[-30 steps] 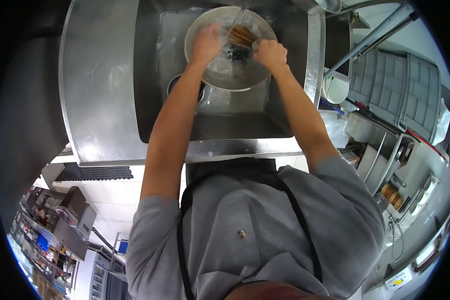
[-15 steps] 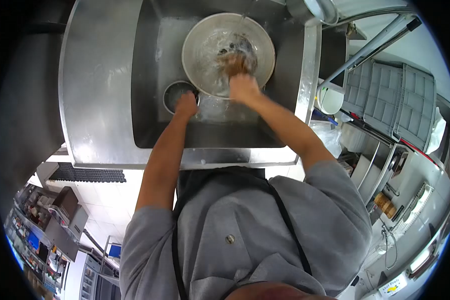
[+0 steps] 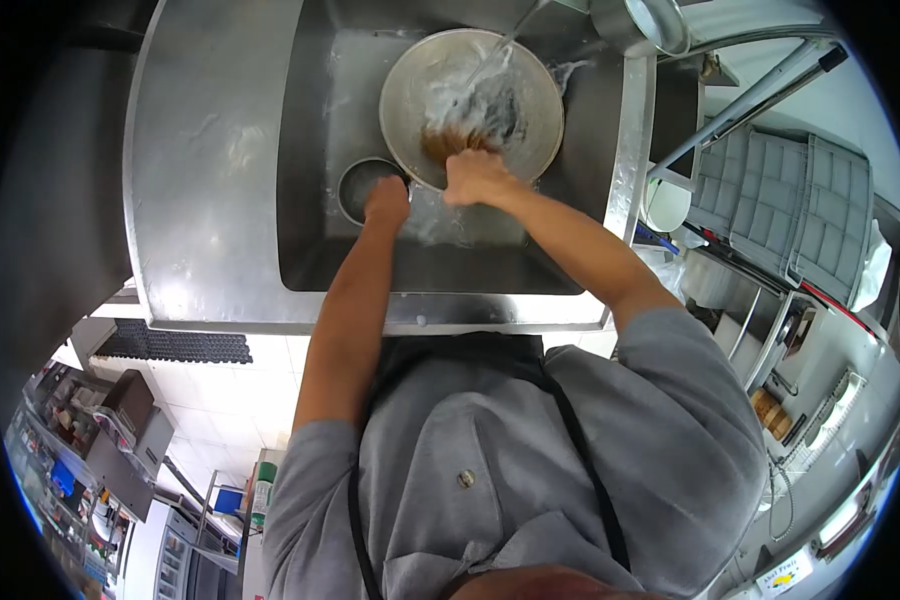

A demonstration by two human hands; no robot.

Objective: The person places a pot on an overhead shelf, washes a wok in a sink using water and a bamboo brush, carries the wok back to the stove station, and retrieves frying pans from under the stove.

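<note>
Swept the brush (image 3: 448, 144) leftward since the earlier frame, now down at the near side of the big bowl (image 3: 402, 100), set in the sink (image 3: 348, 75) with water (image 3: 491, 58) running in. Gripping it in the right hand (image 3: 478, 180), fingers closed, over the near rim. Still keeping the left hand (image 3: 388, 203) closed on the right edge of the small pot (image 3: 357, 188), just beside the bowl, fingertips hidden

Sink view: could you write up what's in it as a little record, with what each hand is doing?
place: metal sink
large vessel: round pan, wet inside
small vessel: round pot, beside the pan
water: stream running into the pan
left hand: at the pot's right side, grip unclear
right hand: closed on a brown brush, over the pan's near side
</note>
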